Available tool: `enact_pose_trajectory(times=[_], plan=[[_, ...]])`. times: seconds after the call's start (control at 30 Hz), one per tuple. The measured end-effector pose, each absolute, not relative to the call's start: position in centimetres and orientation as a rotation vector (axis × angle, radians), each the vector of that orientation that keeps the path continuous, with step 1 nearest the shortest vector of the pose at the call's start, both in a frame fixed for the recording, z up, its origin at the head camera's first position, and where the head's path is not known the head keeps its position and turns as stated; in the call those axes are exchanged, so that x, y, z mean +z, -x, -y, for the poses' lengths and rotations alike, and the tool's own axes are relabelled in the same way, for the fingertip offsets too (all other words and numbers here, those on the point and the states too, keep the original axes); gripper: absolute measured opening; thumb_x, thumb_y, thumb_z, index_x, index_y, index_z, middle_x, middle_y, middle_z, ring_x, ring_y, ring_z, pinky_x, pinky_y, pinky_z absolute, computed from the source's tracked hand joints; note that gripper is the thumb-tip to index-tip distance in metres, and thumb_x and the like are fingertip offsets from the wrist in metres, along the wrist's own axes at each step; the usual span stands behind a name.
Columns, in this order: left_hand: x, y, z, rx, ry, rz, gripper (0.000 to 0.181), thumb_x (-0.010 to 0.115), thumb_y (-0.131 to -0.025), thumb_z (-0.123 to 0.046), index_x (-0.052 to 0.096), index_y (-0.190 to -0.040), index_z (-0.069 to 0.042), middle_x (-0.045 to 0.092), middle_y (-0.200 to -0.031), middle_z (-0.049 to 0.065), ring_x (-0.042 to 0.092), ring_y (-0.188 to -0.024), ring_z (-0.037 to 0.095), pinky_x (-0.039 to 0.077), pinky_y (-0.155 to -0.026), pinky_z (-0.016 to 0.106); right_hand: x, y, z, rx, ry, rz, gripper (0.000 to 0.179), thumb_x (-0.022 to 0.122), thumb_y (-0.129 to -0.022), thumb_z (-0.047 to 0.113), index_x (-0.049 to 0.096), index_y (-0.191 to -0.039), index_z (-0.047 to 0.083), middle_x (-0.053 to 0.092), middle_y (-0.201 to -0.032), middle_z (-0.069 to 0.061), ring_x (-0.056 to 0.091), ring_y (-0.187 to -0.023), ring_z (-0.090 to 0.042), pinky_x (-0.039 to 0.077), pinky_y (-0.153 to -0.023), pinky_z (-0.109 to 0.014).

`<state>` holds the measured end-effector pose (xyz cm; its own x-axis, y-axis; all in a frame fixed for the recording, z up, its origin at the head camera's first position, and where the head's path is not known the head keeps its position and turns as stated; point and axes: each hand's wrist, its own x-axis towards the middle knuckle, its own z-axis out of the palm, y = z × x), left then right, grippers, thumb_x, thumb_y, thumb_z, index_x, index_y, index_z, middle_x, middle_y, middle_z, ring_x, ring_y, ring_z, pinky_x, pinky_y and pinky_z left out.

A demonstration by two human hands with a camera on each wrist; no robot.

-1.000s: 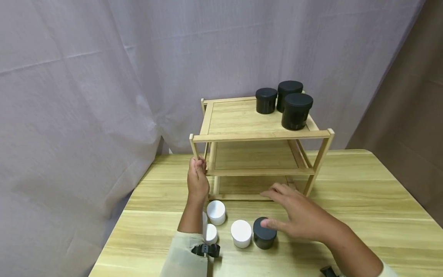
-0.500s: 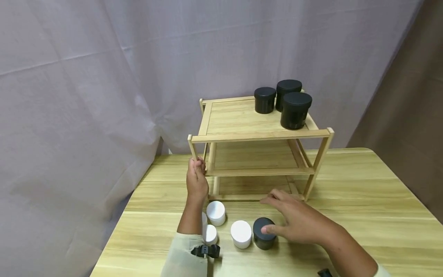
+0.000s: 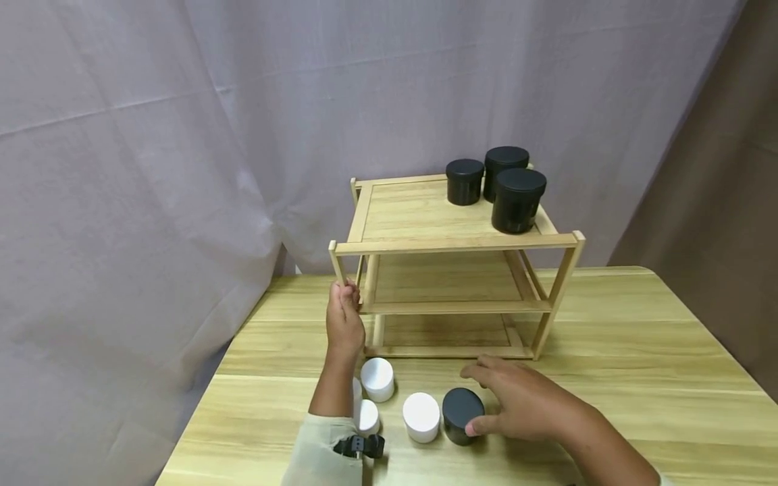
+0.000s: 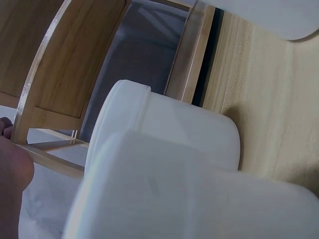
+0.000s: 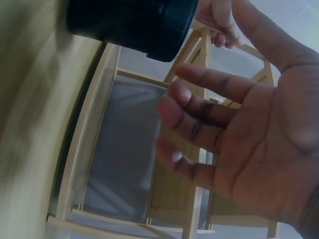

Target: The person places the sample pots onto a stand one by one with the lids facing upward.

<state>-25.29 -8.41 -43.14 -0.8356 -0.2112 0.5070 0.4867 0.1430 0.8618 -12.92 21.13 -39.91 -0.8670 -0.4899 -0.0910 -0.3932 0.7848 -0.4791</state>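
My left hand [image 3: 345, 320] grips the front left post of a three-tier wooden shelf rack [image 3: 456, 308]. Beside a black lidded jar [image 3: 463, 415] on the table, my right hand [image 3: 523, 401] is spread, its thumb overlapping the jar's right edge in the head view. In the right wrist view the palm faces that black jar [image 5: 132, 25], with a gap between fingers and jar. A white lidded jar [image 3: 421, 417] stands just left of the black one. Several more white jars, among them a white jar [image 3: 377, 379], cluster by my left forearm, which partly hides them.
On the rack's top tier, toward the right, stand a small black jar [image 3: 464, 182] and two larger ones, the nearer a large black jar [image 3: 519, 201]. The wooden table [image 3: 638, 364] extends to both sides. A grey curtain [image 3: 182, 169] hangs behind.
My right hand has lowered slightly around the black jar, its thumb shifting from over the lid to the jar's right side. The left hand keeps its grip on the post.
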Motion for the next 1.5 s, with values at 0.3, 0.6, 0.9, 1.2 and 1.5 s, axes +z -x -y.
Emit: enact_pose_trajectory(times=[0.3,0.6,0.9,1.2,1.5], plan=[[-43.2,25.2,8.5,-1.754,0.257,1.897,0.036,0.034,-0.118,-0.022,0.051,-0.118,0.009,0.045,-0.088,0.005,0.042,-0.078,0.012,0.039,-0.071,0.020,-40.5,13.2,-20.7,-0.637,0.689,-2.744,0.092,0.098,-0.073,0.057,0.066,-0.146,0.010,0.075,-0.131,-0.011,0.073,-0.116,-0.033,0.059,-0.094,-0.061],[-43.3,25.4,8.4,-1.763,0.293,1.865,0.041,0.034,-0.116,-0.027,0.051,-0.116,0.011,0.041,-0.084,0.001,0.039,-0.074,0.008,0.036,-0.067,0.020,-41.1,13.4,-20.5,-0.644,0.671,-2.729,0.088,0.102,-0.069,0.051,0.069,-0.140,0.012,0.077,-0.117,-0.007,0.073,-0.109,-0.030,0.059,-0.089,-0.059],[-43.4,25.3,8.5,-1.750,0.298,1.879,0.043,0.033,-0.116,-0.028,0.051,-0.116,0.011,0.040,-0.083,0.001,0.037,-0.074,0.007,0.035,-0.067,0.020,-41.3,13.5,-20.6,-0.618,0.639,-2.739,0.076,0.102,-0.072,0.047,0.071,-0.136,0.019,0.072,-0.113,-0.003,0.066,-0.104,-0.021,0.056,-0.086,-0.055],[-43.3,25.3,8.6,-1.759,0.292,1.868,0.040,0.033,-0.118,-0.023,0.050,-0.118,0.013,0.041,-0.084,0.002,0.038,-0.075,0.009,0.036,-0.069,0.020,-41.3,13.8,-20.8,-0.633,0.663,-2.726,0.069,0.100,-0.076,0.045,0.071,-0.134,0.021,0.066,-0.102,0.004,0.057,-0.092,-0.015,0.050,-0.078,-0.044],[-43.3,25.3,8.5,-1.752,0.296,1.881,0.042,0.033,-0.117,-0.026,0.050,-0.119,0.013,0.043,-0.086,0.005,0.040,-0.077,0.011,0.037,-0.070,0.020,-41.3,13.9,-21.2,-0.640,0.672,-2.738,0.068,0.097,-0.079,0.047,0.070,-0.136,0.020,0.061,-0.092,0.004,0.052,-0.079,-0.011,0.044,-0.068,-0.033]])
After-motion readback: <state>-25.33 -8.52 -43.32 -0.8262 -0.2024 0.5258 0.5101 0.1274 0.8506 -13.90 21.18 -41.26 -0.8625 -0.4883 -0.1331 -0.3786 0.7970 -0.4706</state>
